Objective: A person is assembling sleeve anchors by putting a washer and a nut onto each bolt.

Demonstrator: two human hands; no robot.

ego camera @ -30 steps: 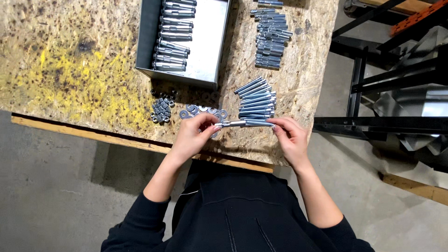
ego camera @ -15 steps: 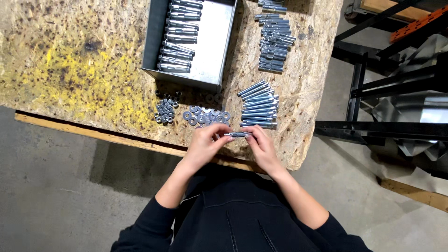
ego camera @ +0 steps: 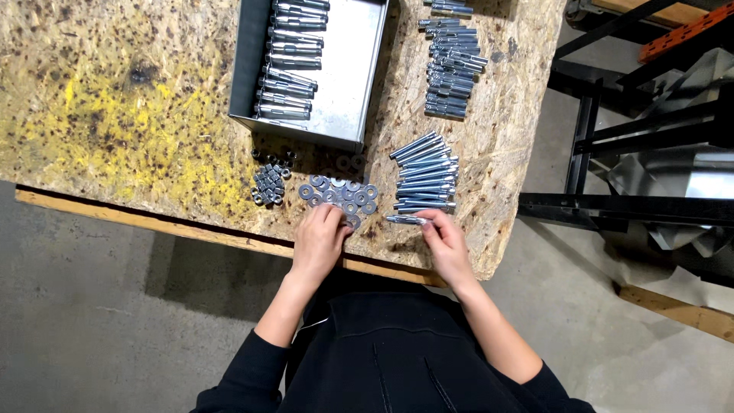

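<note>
My right hand [ego camera: 445, 246] holds a long silver bolt [ego camera: 405, 219] by its right end, just below a row of similar bolts [ego camera: 424, 174]. My left hand [ego camera: 319, 238] rests with its fingertips on the near edge of a pile of flat washers [ego camera: 340, 195]; whether it pinches one I cannot tell. A small heap of nuts [ego camera: 269, 182] lies left of the washers. All of this sits near the front edge of a chipboard table [ego camera: 115, 115].
A grey metal tray [ego camera: 355, 76] holding several assembled bolts [ego camera: 289, 65] stands behind the washers. Another stack of bolts [ego camera: 451, 65] lies to its right. Black metal frames [ego camera: 612, 206] and wooden planks stand on the concrete floor to the right.
My hands have parted: the left moved down-left onto the washers, while the right keeps the bolt by the bolt row. The view shifted slightly.
</note>
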